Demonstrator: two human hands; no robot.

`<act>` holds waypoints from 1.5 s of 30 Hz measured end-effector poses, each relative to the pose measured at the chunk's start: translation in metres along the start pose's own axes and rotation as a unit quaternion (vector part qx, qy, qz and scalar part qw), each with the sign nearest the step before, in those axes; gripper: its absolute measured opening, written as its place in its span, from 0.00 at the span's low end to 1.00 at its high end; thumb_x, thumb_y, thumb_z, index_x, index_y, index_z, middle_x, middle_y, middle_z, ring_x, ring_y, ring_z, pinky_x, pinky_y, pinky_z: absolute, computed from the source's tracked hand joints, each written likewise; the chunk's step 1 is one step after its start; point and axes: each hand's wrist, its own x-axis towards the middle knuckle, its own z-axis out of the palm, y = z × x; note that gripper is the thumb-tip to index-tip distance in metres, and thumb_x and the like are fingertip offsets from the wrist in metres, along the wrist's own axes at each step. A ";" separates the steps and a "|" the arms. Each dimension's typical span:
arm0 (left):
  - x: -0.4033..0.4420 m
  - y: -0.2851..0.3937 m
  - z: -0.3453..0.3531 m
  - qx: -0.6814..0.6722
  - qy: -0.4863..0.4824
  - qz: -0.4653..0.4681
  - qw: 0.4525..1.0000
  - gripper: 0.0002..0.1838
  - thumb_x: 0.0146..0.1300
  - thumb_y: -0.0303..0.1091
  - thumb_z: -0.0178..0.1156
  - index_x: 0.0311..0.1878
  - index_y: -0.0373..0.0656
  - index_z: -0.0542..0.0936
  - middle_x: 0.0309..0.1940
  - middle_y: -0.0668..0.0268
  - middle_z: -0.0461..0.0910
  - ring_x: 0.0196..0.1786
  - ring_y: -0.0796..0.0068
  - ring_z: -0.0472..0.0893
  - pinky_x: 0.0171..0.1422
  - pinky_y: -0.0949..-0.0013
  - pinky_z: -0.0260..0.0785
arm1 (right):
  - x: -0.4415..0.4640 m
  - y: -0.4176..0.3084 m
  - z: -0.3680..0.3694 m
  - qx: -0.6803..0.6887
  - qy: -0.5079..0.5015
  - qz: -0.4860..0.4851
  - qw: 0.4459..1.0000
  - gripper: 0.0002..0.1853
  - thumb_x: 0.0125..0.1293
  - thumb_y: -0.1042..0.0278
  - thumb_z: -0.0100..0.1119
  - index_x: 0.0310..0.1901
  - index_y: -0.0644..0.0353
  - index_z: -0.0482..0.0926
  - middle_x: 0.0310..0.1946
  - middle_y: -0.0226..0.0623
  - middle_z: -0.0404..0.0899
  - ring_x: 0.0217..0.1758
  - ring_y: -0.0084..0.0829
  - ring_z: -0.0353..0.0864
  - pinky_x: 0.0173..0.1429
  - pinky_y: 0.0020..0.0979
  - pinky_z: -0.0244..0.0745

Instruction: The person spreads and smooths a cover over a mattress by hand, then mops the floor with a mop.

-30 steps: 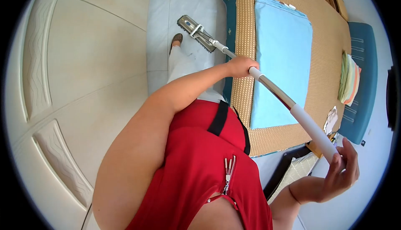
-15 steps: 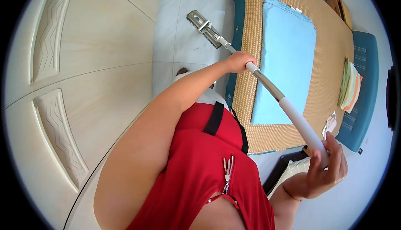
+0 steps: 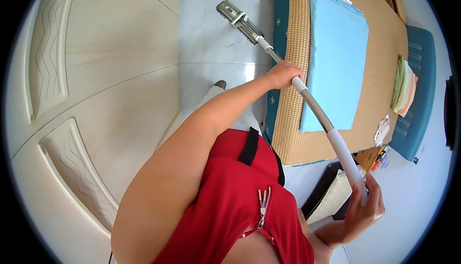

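A mop with a flat grey head (image 3: 238,20) and a long pole (image 3: 318,110) crosses the view from upper left to lower right. My left hand (image 3: 284,75) is wrapped round the pole's middle, close to the bed's edge. At the pole's upper end, my right hand (image 3: 363,210) holds the white grip (image 3: 345,157) between thumb and fingers. The mop head lies on the tiled floor (image 3: 192,43) between the wardrobe and the bed.
Light wardrobe doors (image 3: 120,48) line the left side. On the right stands a bed with a woven mat (image 3: 384,72), a folded blue cloth (image 3: 336,62), striped fabric (image 3: 406,89) and a blue headboard (image 3: 420,91). A wooden cabinet (image 3: 369,158) stands beside it.
Against the room, the mop head has slid forward along the floor, away from my feet. My right hand has come lower and left in view, while both hands keep hold of the pole.
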 end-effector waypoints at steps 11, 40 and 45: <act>-0.061 -0.002 0.028 0.029 0.011 0.002 1.000 0.13 0.49 0.24 0.68 0.37 0.51 0.80 0.33 0.70 0.80 0.43 0.62 0.78 0.54 0.60 0.66 | -0.082 -0.011 0.048 -0.050 0.017 -0.063 0.997 0.23 0.53 0.55 0.75 0.46 0.61 0.83 0.28 0.40 0.82 0.27 0.40 0.83 0.29 0.35 0.78; -0.101 0.126 0.210 0.179 -0.215 -0.013 0.960 0.09 0.50 0.29 0.67 0.35 0.55 0.85 0.32 0.67 0.83 0.44 0.61 0.81 0.56 0.57 0.66 | -0.331 0.190 0.123 0.150 0.022 0.100 0.983 0.18 0.51 0.81 0.72 0.45 0.64 0.82 0.38 0.46 0.85 0.39 0.43 0.85 0.45 0.36 0.78; -0.070 0.079 0.194 0.174 -0.179 -0.048 0.967 0.09 0.51 0.29 0.67 0.36 0.56 0.84 0.38 0.70 0.83 0.50 0.64 0.79 0.60 0.57 0.65 | -0.281 0.160 0.135 0.137 -0.019 0.110 0.984 0.20 0.52 0.75 0.73 0.48 0.61 0.81 0.35 0.49 0.84 0.37 0.47 0.87 0.41 0.41 0.81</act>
